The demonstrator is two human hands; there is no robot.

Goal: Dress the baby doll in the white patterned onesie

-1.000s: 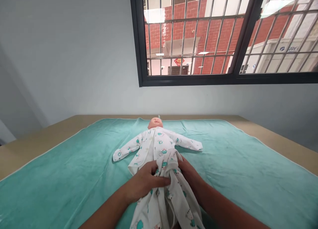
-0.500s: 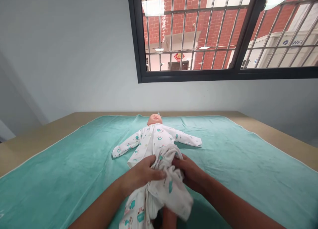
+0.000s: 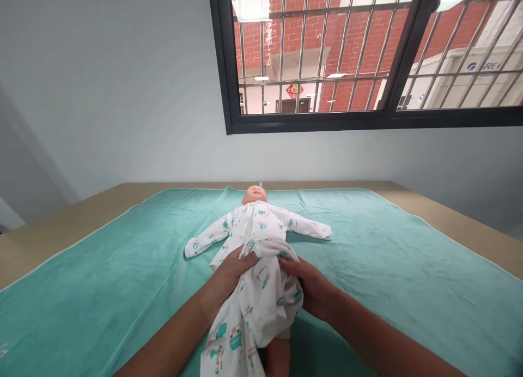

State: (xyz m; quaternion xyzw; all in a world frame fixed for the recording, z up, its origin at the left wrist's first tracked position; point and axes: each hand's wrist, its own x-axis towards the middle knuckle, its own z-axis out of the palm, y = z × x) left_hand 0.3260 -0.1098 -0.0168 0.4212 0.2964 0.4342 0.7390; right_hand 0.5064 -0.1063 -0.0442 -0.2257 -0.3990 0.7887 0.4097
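Note:
A baby doll (image 3: 254, 194) lies on its back on a teal blanket (image 3: 102, 279), head toward the wall, arms spread. It wears a white romper (image 3: 257, 230) printed with small teal figures. My left hand (image 3: 229, 272) and my right hand (image 3: 308, 285) both grip the bunched lower half of the romper (image 3: 255, 306) at the doll's waist, fingers curled into the cloth. A bare doll leg (image 3: 278, 358) shows below the gathered fabric, near the bottom edge.
The blanket covers most of a tan table (image 3: 49, 230) that stands against a pale wall. A dark-framed barred window (image 3: 368, 55) is above the far edge, with a red brick building behind it.
The gathered romper legs have been pulled up and spread over the doll's waist. My hands have shifted slightly toward the doll's chest, and a bare doll leg now shows below.

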